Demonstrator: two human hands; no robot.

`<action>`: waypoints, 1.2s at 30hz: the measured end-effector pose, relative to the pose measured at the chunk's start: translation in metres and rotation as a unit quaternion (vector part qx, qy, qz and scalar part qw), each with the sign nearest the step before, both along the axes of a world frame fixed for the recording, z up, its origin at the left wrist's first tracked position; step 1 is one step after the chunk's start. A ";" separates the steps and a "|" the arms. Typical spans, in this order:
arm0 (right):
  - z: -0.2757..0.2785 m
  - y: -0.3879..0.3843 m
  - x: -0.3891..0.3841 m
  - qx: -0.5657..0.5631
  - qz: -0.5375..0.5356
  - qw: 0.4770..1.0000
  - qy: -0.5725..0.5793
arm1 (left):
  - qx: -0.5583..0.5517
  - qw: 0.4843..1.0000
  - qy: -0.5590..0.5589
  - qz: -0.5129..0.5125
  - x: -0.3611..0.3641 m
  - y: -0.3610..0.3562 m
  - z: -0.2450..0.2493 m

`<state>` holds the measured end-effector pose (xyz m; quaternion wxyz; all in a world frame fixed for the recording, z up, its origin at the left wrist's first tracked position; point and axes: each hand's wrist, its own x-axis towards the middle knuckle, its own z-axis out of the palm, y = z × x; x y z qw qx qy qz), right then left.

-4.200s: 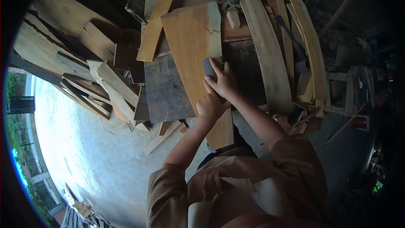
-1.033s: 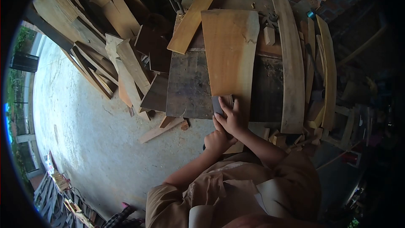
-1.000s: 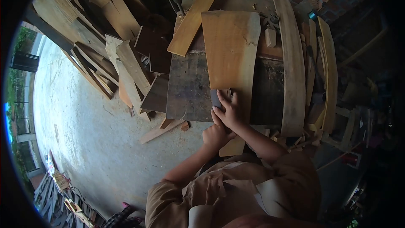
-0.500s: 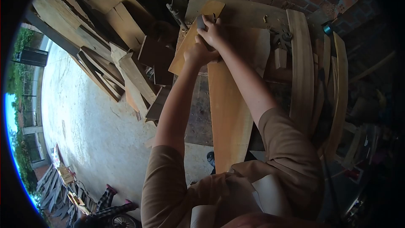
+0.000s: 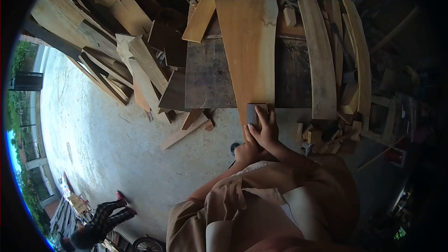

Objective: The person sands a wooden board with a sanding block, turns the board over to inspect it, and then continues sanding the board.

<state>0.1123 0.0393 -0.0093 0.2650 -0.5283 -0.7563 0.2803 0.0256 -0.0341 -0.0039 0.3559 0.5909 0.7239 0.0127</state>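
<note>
A long, tapered wooden board [image 5: 249,51] lies over the dark worktable [image 5: 205,74], its narrow end reaching toward my body. Flat on that near end sits a dark sanding block [image 5: 252,113]. My right hand [image 5: 266,133] grips the block from above, with fingers stretched along it. Just behind and to the left, my left hand [image 5: 247,151] is closed at the block's near end against the right hand. Part of its fingers is hidden.
A shorter plank [image 5: 205,11] lies at the table's far left, and a long curved plank [image 5: 313,51] on the right. Stacked boards [image 5: 100,42] lean at left. Wood offcuts [image 5: 326,140] are piled at right. Another person [image 5: 95,226] is at the lower left.
Both hands have come with the sanding block from the board's far end to its near end beside my body. My arms are now bent, and the view has shifted.
</note>
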 end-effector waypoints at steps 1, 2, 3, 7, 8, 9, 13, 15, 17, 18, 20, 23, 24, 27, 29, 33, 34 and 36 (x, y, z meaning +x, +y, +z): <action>-0.002 -0.010 0.003 0.011 -0.005 1.000 0.003 | -0.004 1.000 -0.008 -0.014 0.000 -0.006 -0.003; -0.003 -0.008 0.002 0.026 -0.010 1.000 0.009 | 0.001 1.000 -0.010 -0.011 0.002 -0.004 -0.006; -0.002 -0.003 0.002 0.028 -0.010 1.000 0.009 | 0.010 1.000 -0.002 -0.016 0.001 -0.001 -0.004; 0.005 0.036 -0.010 -0.011 0.005 1.000 -0.012 | 0.032 0.999 0.002 -0.014 -0.012 0.036 0.003; 0.004 0.054 -0.016 -0.007 0.003 1.000 -0.028 | 0.053 0.999 0.006 -0.012 -0.017 0.053 0.004; 0.003 0.081 -0.025 0.034 0.009 0.999 -0.013 | 0.067 0.998 0.013 0.003 -0.023 0.076 0.005; 0.003 0.206 -0.073 0.067 -0.003 0.997 0.035 | 0.087 0.995 0.047 0.025 -0.067 0.205 0.022; 0.003 0.277 -0.099 0.082 -0.008 0.996 0.020 | 0.113 0.991 0.060 0.035 -0.091 0.272 0.026; 0.014 0.343 -0.125 0.074 -0.022 0.996 -0.045 | 0.155 0.984 0.070 0.055 -0.114 0.336 0.031; 0.024 0.369 -0.137 0.059 -0.024 0.997 -0.053 | 0.179 0.979 0.073 0.066 -0.124 0.362 0.033; 0.032 0.411 -0.152 0.017 0.004 0.997 -0.069 | 0.160 0.982 0.069 0.074 -0.138 0.403 0.038; 0.019 0.418 -0.155 0.022 0.005 0.999 -0.050 | 0.145 0.981 0.102 0.076 -0.137 0.405 0.037; 0.017 0.411 -0.152 0.040 0.002 0.999 -0.025 | 0.141 0.982 0.100 0.079 -0.134 0.398 0.038; 0.021 0.375 -0.138 0.014 0.003 0.997 -0.081 | 0.133 0.983 0.092 0.089 -0.117 0.359 0.041; 0.025 0.328 -0.121 0.008 0.000 0.993 -0.119 | 0.117 0.986 0.077 0.087 -0.104 0.318 0.038; -0.005 0.198 -0.075 0.069 0.027 0.997 -0.014 | 0.062 0.993 0.048 0.085 -0.059 0.187 0.032; -0.001 0.159 -0.061 0.071 0.028 0.997 -0.033 | 0.047 0.994 0.039 0.087 -0.045 0.151 0.031; -0.002 0.087 -0.034 0.036 0.030 0.995 -0.091 | 0.054 0.995 0.028 0.081 -0.020 0.080 0.012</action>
